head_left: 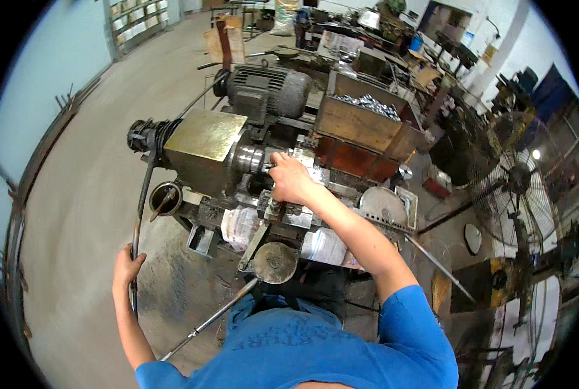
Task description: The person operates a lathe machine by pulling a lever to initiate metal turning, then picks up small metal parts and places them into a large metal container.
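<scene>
On the left, my left hand (128, 266) is closed around a long dark bar (145, 188) that runs up to the pulley (148, 136) at the end of a lathe-like machine. My right hand (290, 179) reaches over the machine, just right of its shiny round spindle (249, 159). Its fingers are bent together at the spindle's front; whatever they hold is hidden. A brass-coloured plate (205, 134) covers the headstock left of the spindle. Below my right hand lie the greasy slides and a flat bar (253, 246) beside a round disc (275, 263).
Behind stands an electric motor (270, 87) with a belt. A rusty metal bin (361, 126) of small shiny parts is at its right. A pot with a brush (166, 198) sits left of the machine. A large fan (518, 188) stands at right; a metal rod (440, 267) slants nearby.
</scene>
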`<state>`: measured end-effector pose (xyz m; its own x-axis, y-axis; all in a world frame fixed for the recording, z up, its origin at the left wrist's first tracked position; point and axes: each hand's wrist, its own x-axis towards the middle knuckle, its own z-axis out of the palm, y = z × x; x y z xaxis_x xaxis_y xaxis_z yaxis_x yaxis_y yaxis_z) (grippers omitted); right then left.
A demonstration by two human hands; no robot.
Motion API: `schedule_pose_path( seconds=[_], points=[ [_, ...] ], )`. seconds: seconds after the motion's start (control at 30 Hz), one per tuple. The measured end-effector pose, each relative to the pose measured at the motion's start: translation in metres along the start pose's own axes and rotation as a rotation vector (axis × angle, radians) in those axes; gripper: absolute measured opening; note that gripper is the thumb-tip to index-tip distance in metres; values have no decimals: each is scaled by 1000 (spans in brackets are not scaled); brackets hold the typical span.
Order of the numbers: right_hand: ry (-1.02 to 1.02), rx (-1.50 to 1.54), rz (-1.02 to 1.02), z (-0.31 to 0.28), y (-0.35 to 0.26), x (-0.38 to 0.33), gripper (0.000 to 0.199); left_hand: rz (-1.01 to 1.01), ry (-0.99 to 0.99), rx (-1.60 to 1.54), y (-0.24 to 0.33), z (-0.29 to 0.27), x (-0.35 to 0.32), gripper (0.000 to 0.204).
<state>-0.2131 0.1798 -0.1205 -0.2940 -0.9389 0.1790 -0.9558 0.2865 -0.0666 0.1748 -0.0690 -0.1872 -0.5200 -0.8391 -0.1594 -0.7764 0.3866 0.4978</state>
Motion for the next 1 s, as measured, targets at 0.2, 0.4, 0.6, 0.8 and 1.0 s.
schedule_pose_path(
  seconds=[0.2, 0.4, 0.6, 0.8, 1.0],
  points=[
    [-163, -60, 41, 39, 13, 50, 30, -19, 244, 59, -41, 27, -27, 37],
    [-79, 59, 93, 44, 9, 53, 33, 12, 275, 97, -34, 27, -24, 32],
    [74, 270, 272, 32, -3, 63, 26, -63, 190, 252, -29, 18, -18, 26],
    [79, 212, 256, 32, -17, 73, 24, 76, 453, 654, -132, -39, 55, 9],
    [48, 258, 178, 24, -9, 66, 20, 45, 397, 671, -147, -56, 87, 16]
  ],
)
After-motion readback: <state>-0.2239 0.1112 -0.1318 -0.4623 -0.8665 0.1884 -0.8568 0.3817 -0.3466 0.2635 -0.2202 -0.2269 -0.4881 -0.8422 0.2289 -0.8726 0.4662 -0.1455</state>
